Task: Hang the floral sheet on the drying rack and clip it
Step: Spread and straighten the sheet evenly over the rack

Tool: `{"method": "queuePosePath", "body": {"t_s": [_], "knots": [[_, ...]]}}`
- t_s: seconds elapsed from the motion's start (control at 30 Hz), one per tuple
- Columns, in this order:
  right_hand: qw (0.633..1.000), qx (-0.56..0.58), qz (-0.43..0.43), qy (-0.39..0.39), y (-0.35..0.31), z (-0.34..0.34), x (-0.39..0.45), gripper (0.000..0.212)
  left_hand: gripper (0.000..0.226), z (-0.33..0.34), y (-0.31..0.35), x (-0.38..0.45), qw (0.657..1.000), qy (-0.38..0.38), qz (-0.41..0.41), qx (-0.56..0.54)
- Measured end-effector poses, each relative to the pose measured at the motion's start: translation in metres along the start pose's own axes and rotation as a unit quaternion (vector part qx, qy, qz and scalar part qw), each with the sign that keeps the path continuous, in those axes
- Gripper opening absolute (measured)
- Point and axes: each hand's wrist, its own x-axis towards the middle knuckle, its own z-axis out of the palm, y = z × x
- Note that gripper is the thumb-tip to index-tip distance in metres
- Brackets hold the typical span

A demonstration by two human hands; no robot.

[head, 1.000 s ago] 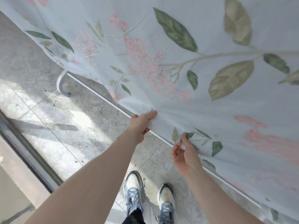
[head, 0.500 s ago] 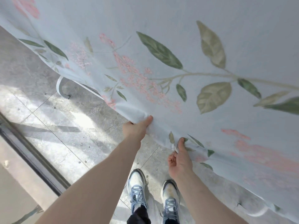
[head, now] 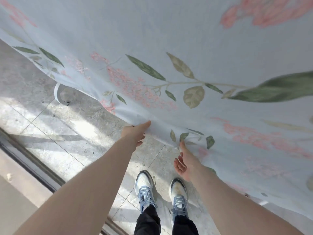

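Head view is showing the floral sheet [head: 169, 39] spreading across the upper frame above the tiled floor [head: 67, 133]. Left hand [head: 135, 134] is pinching the sheet's lower edge, thumb on top. Right hand [head: 184, 162] is hanging open beside the edge (thumb tip touching cloth), shoes [head: 144, 187] below.

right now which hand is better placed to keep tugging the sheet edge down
Left. The left hand grips the floral sheet at its edge, while the right hand is open, only its thumb touching the cloth.
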Motion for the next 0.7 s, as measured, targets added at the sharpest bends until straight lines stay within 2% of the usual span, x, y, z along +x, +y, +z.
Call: {"method": "queuePosePath", "body": {"t_s": [0.1,0.23,0.3,0.53,0.7], "knots": [[0.999,-0.048,-0.01,-0.005,0.014,-0.034,-0.023,0.054,0.042,-0.015,-0.011,-0.024,0.995,-0.024,0.008,0.093],[0.99,-0.124,-0.064,0.036,0.033,-0.099,-0.053,0.051,0.042,-0.019,-0.026,-0.066,0.977,-0.047,0.064,0.196],[0.984,-0.15,-0.085,0.05,0.04,-0.131,-0.061,0.051,0.039,-0.011,-0.032,-0.09,0.973,-0.071,0.077,0.207],[0.981,-0.12,-0.133,0.078,0.043,-0.214,-0.053,0.058,0.031,0.05,-0.058,-0.149,0.971,-0.104,0.092,0.192],[0.98,-0.127,-0.139,0.059,0.034,-0.266,-0.04,0.06,0.033,0.118,-0.102,-0.183,0.974,-0.109,0.09,0.179]]}}
